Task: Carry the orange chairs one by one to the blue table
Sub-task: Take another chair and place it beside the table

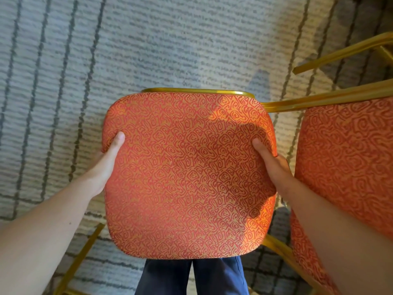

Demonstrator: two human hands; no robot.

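An orange chair (189, 173) with a swirl-patterned seat cushion and gold metal frame fills the middle of the head view, seen from above. My left hand (106, 160) grips the cushion's left edge, thumb on top. My right hand (272, 162) grips the right edge the same way, fingers hidden under the seat. A second orange chair (350, 162) stands close on the right, its gold frame bar touching or crossing behind the held chair's far right corner. The blue table is not in view.
Grey carpet (85, 60) with dark wavy lines covers the floor. Gold chair legs (76, 262) show at lower left and another gold frame (340, 52) at upper right. My legs in blue trousers (191, 277) are just below the seat.
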